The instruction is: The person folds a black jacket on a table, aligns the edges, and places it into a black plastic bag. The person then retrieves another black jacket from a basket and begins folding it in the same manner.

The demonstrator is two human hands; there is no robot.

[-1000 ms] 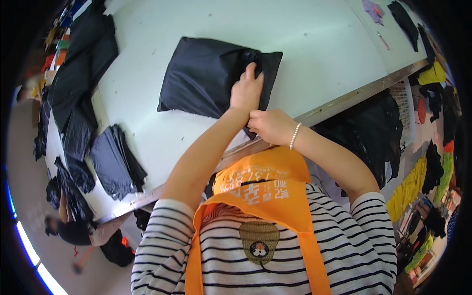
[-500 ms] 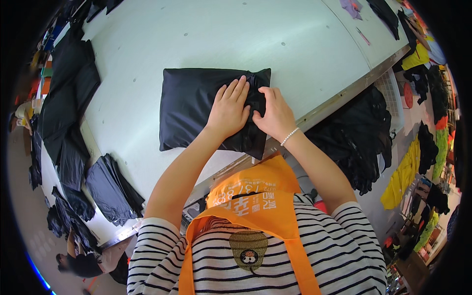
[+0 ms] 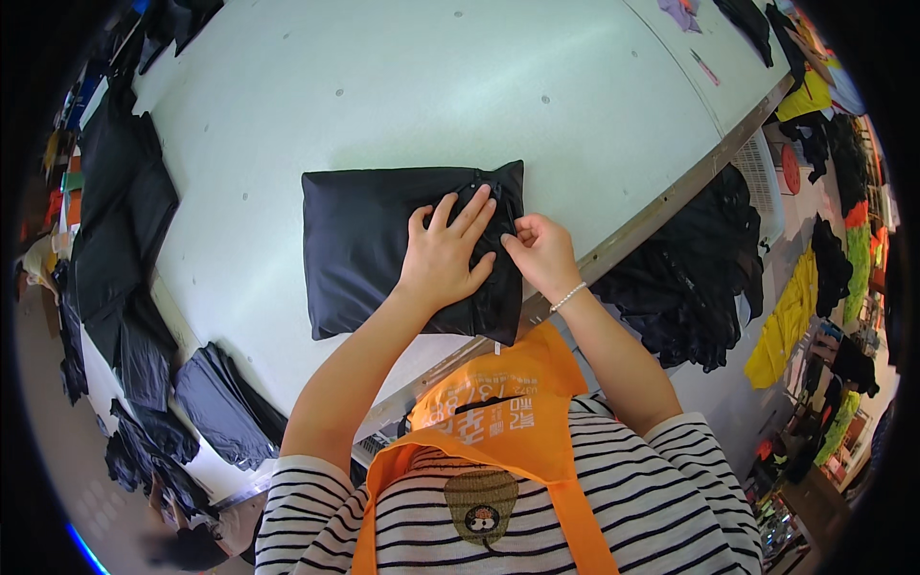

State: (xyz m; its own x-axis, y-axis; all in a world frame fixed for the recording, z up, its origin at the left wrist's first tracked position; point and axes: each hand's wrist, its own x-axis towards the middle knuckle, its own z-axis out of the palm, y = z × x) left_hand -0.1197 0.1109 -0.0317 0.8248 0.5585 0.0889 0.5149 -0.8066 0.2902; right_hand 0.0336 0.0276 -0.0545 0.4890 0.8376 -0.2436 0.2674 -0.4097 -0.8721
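While the left hand (image 3: 443, 251) lies flat with its fingers spread on a black fabric packet (image 3: 350, 254), the right hand (image 3: 548, 259) is at the packet's right edge, thumb and forefinger drawn close together. Whether fabric is pinched between them cannot be told. A beaded bracelet (image 3: 567, 297) encircles the right wrist.

The packet is roughly rectangular, padded and gathered near its right end. It lies flat on a pale worktable (image 3: 402, 77), its lower right corner reaching the metal edge strip (image 3: 661, 196) in front of the orange apron (image 3: 489, 412).

Left of the packet, well apart, are a stack of dark fabric pieces (image 3: 225, 402) and a long run of black fabric (image 3: 120, 240) along the table's side. Toward the far right corner lie a slim pink tool (image 3: 704, 67) and a purple cloth (image 3: 680, 13).

Beyond the table's right edge, a white perforated crate (image 3: 759, 177) stands below table height. Black garments (image 3: 680, 278) are heaped at it, covering most of its rim; its base is hidden. Yellow fabric (image 3: 786, 316) lies farther right. At lower left, a co-worker (image 3: 187, 546) appears, blurred.
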